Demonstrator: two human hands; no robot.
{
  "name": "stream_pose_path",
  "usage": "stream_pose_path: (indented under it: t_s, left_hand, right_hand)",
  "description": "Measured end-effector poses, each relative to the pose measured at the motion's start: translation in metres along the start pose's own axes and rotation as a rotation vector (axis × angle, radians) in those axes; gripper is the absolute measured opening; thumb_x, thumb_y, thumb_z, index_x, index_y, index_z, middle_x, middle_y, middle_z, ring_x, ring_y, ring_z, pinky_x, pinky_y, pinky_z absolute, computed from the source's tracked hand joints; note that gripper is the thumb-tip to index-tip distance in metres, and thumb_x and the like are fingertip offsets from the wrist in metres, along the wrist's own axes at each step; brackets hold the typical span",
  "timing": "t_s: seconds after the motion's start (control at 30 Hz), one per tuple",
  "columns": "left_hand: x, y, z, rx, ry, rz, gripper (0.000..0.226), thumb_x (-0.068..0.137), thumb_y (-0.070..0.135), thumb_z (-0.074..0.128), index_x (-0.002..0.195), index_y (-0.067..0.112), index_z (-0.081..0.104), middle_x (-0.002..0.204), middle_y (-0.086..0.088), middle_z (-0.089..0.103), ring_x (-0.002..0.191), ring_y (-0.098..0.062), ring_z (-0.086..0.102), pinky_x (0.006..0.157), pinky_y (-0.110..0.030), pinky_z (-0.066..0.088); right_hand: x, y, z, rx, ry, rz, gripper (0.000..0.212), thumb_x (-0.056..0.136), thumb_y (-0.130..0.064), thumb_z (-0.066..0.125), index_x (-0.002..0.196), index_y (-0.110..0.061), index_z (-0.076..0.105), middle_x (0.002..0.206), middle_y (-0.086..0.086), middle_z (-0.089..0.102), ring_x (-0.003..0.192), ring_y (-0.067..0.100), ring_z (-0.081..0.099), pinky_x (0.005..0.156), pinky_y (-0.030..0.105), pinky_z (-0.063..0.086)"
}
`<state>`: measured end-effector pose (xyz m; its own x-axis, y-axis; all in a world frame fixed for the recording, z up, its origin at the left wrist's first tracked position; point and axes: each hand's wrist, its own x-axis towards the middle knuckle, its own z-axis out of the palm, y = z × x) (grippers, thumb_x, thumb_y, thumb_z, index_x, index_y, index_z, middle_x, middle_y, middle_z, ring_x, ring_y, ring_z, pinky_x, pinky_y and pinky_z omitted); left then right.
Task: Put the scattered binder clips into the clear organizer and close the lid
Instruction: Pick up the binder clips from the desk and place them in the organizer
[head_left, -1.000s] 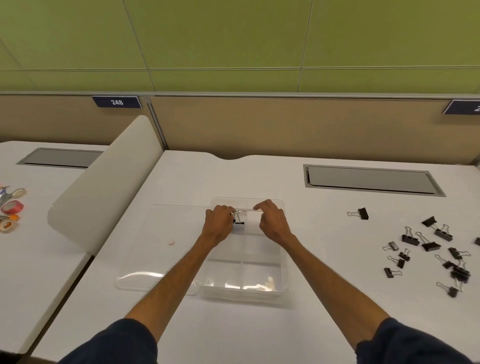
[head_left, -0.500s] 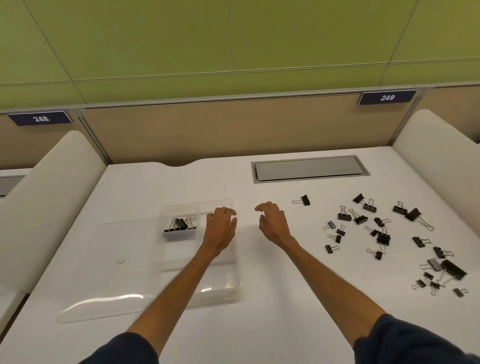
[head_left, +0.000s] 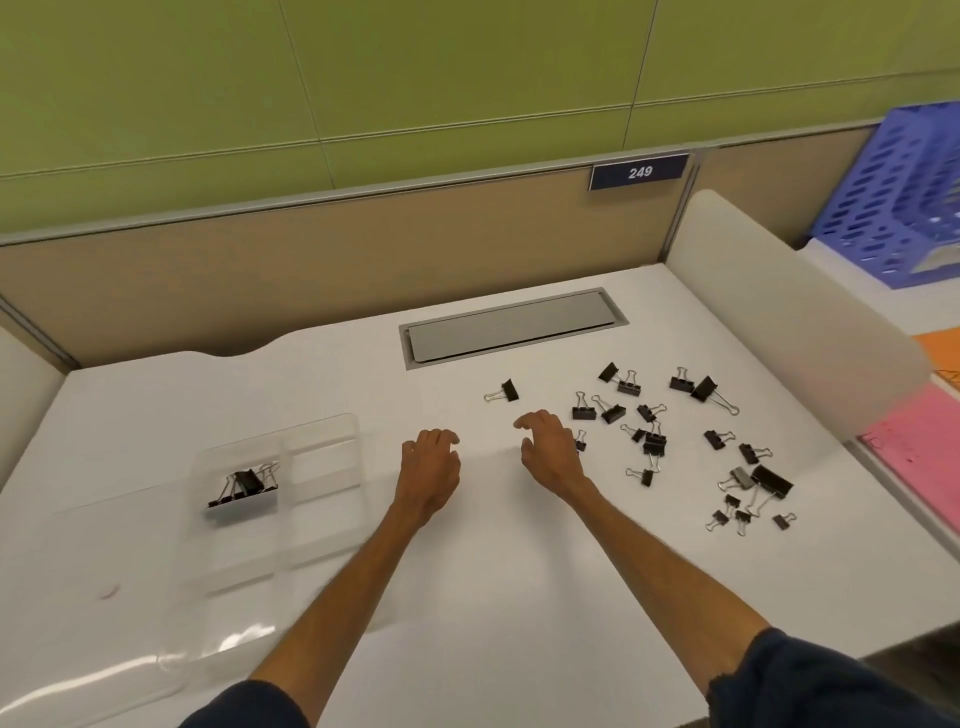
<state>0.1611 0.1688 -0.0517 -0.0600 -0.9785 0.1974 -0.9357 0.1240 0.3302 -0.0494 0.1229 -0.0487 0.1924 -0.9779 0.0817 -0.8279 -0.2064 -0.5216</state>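
Observation:
The clear organizer (head_left: 322, 441) sits at the left of the white desk, its lid (head_left: 93, 597) swung open flat toward the left. Several black binder clips (head_left: 244, 486) lie in its far left compartment. My left hand (head_left: 430, 467) hovers just right of the organizer, fingers loosely curled, holding nothing. My right hand (head_left: 550, 449) is beside it, empty too, fingers spread toward a lone clip (head_left: 506, 391). Several more black clips (head_left: 675, 441) are scattered over the desk to the right of my right hand, the nearest touching its edge.
A grey cable flap (head_left: 509, 327) is set into the desk behind the clips. White dividers (head_left: 779, 312) bound the desk on the right and left. A blue perforated file rack (head_left: 904, 197) and pink and orange sheets (head_left: 919, 447) lie on the neighbouring desk.
Both hands have left the organizer, where they set down a clip, and moved right toward the scattered clips. The view has swung right with them.

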Motion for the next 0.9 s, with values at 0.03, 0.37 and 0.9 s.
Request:
stream_pose_path:
  t_s: [0.03,0.37,0.9]
  left_hand:
    - [0.003,0.005,0.004,-0.001,-0.013,-0.005,0.022,0.091,0.012,0.052,0.112,0.012,0.061,0.108,-0.001,0.064,0.103,-0.025,0.056,0.086,-0.039,0.038]
    - [0.032,0.068,0.04,-0.091,-0.154,-0.054,0.028,0.097,0.023,0.045,0.122,0.013,0.052,0.117,-0.003,0.057,0.101,-0.024,0.057,0.088,-0.039,0.039]
    - [0.104,0.099,0.071,-0.193,-0.202,-0.392,0.064,0.097,0.038,0.049,0.147,0.008,0.023,0.144,-0.013,0.038,0.12,-0.031,0.052,0.093,-0.043,0.045]
  right_hand:
    - [0.0,0.009,-0.003,0.001,0.0,0.013,0.035,0.086,-0.005,0.051,0.119,-0.017,0.059,0.119,0.002,0.056,0.112,0.021,0.051,0.089,0.04,0.039]
    - [0.01,0.079,-0.034,0.044,0.042,0.084,0.03,0.087,-0.005,0.051,0.113,-0.014,0.063,0.117,0.003,0.061,0.111,0.021,0.054,0.09,0.04,0.046]
    - [0.108,0.142,-0.051,0.021,0.105,0.327,0.027,0.096,-0.029,0.048,0.115,-0.01,0.053,0.093,0.008,0.07,0.089,0.03,0.065,0.086,0.039,0.042]
